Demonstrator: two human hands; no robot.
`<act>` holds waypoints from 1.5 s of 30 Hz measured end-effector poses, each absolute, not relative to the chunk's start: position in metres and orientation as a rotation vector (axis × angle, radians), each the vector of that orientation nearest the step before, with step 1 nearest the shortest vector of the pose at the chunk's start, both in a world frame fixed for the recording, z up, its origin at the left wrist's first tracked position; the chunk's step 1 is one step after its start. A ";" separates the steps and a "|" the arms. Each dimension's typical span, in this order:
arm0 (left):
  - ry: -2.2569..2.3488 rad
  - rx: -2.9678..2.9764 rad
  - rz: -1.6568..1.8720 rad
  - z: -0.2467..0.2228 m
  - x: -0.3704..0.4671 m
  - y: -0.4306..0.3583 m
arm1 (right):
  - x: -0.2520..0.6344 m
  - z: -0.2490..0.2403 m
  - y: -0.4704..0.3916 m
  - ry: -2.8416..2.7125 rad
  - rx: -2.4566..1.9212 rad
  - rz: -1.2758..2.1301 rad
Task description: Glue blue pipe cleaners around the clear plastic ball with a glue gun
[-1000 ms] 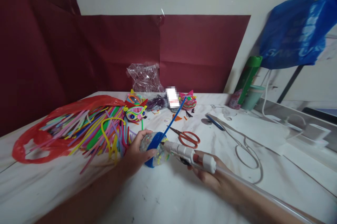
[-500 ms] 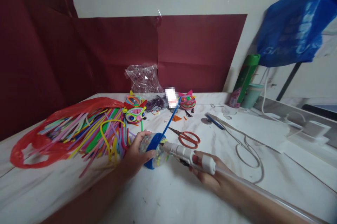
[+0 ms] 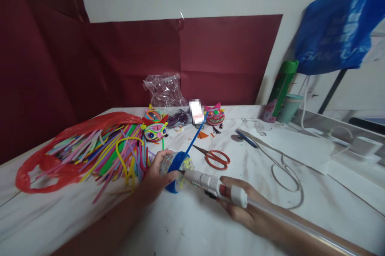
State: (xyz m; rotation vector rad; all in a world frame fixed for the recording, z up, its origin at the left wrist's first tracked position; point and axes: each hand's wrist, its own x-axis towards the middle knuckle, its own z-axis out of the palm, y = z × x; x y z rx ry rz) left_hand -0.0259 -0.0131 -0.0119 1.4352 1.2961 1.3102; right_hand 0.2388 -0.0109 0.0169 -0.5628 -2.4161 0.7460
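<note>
My left hand (image 3: 161,173) is closed around a clear plastic bottle piece (image 3: 187,163) with yellow bits showing on it. A blue pipe cleaner (image 3: 176,163) is wound round its middle, and the loose end sticks up toward the back right. My left thumb presses on the blue band. My right hand (image 3: 240,200) grips a white hot glue gun (image 3: 207,183), a long clear glue stick (image 3: 300,230) trailing from its rear. The gun's dark nozzle meets the blue band close to my left thumb; whether it touches is hard to tell.
Orange-handled scissors (image 3: 215,157) lie just behind the glue gun. A red plastic bag (image 3: 33,175) of colourful pipe cleaners (image 3: 111,159) spreads on the left. Decorated cat-face crafts (image 3: 155,131) stand at the back. On the right are a blue cutter (image 3: 246,139) and a white cord (image 3: 282,181).
The glue gun's nozzle has shifted slightly left and down along the blue band, closer to my left thumb. My left hand keeps its hold on the bottle piece.
</note>
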 end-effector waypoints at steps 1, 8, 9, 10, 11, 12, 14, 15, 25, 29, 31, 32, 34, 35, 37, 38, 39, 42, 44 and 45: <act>1.287 1.432 1.311 -0.012 -0.026 -0.013 | 0.239 0.016 -0.011 -2.404 -0.575 0.738; 1.259 1.439 1.316 -0.012 -0.025 -0.013 | 0.241 0.008 -0.005 -2.320 -0.670 0.723; 1.259 1.436 1.315 -0.012 -0.025 -0.013 | 0.241 0.009 -0.006 -2.322 -0.670 0.752; 1.257 1.432 1.312 -0.012 -0.025 -0.013 | 0.241 0.010 -0.007 -2.325 -0.664 0.782; 1.256 1.430 1.316 -0.013 -0.025 -0.013 | 0.241 0.012 -0.008 -2.326 -0.656 0.809; 1.252 1.430 1.319 -0.013 -0.025 -0.013 | 0.240 0.013 -0.009 -2.322 -0.651 0.825; 1.251 1.429 1.323 -0.014 -0.025 -0.012 | 0.240 0.015 -0.011 -2.314 -0.649 0.834; 1.255 1.428 1.325 -0.014 -0.025 -0.012 | 0.239 0.016 -0.011 -2.313 -0.645 0.832; 1.274 1.443 1.331 -0.015 -0.027 -0.010 | 0.238 0.013 -0.012 -2.329 -0.629 0.792; 1.258 1.462 1.319 -0.015 -0.028 -0.010 | 0.239 0.010 -0.011 -2.285 -0.692 0.720; 1.251 1.474 1.323 -0.015 -0.028 -0.011 | 0.241 0.009 -0.010 -2.246 -0.750 0.674; 1.249 1.483 1.325 -0.015 -0.028 -0.011 | 0.242 0.009 -0.010 -2.235 -0.772 0.659; 1.248 1.498 1.325 -0.014 -0.027 -0.012 | 0.243 0.009 -0.008 -2.245 -0.768 0.655; 1.249 1.496 1.325 -0.014 -0.027 -0.012 | 0.243 0.009 -0.008 -2.263 -0.748 0.667; 1.250 1.472 1.322 -0.013 -0.026 -0.013 | 0.243 0.009 -0.007 -2.297 -0.703 0.698; 1.252 1.461 1.319 -0.013 -0.026 -0.013 | 0.243 0.008 -0.007 -2.312 -0.685 0.716; 1.253 1.457 1.315 -0.013 -0.026 -0.013 | 0.243 0.008 -0.007 -2.319 -0.673 0.732; 1.247 1.473 1.315 -0.014 -0.027 -0.011 | 0.242 0.008 -0.008 -2.317 -0.674 0.770; 1.238 1.489 1.311 -0.014 -0.029 -0.011 | 0.242 0.009 -0.009 -2.312 -0.682 0.763; 1.234 1.499 1.304 -0.014 -0.029 -0.011 | 0.241 0.010 -0.010 -2.303 -0.696 0.744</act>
